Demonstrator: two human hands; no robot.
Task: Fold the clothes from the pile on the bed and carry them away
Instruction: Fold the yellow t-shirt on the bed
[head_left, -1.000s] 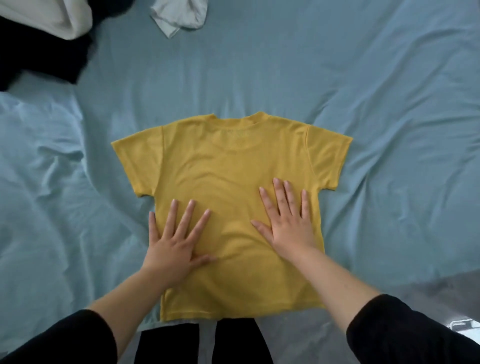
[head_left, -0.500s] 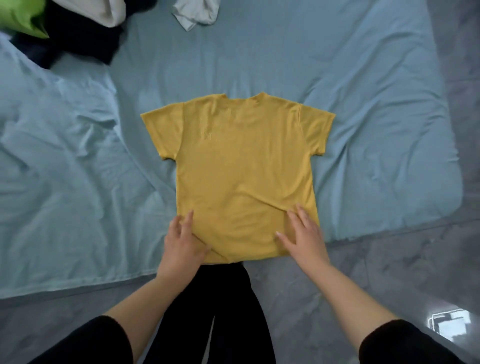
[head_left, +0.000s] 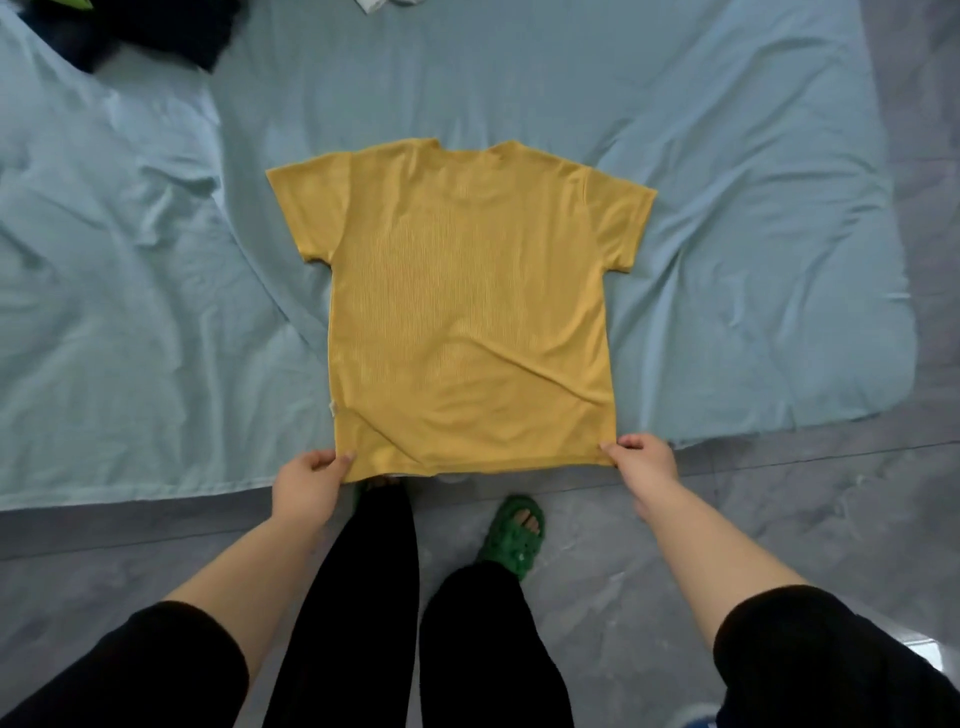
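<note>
1. A yellow T-shirt (head_left: 467, 306) lies spread flat on the bed's pale blue sheet (head_left: 156, 312), collar away from the person, both short sleeves out to the sides, hem at the bed's near edge.
2. The left hand (head_left: 306, 480) has its grip pinched on the hem's left corner; the right hand (head_left: 644, 462) has its grip pinched on the hem's right corner.
3. Judged from this, folding of this shirt has hardly begun: it is laid out and fairly smooth, with a few diagonal creases near the hem, but no fold is made yet.
4. The rest looks undone: dark clothes (head_left: 156, 31) sit heaped at the far left of the bed, with a scrap of white cloth (head_left: 384, 4) at the top edge. No folded stack is in view, and nothing appears carried away.
5. The sheet is wrinkled, especially left and right of the shirt.
6. The floor (head_left: 779, 519) is glossy grey tile; the person stands at the bed's edge in black trousers and a green slipper (head_left: 511, 538).
</note>
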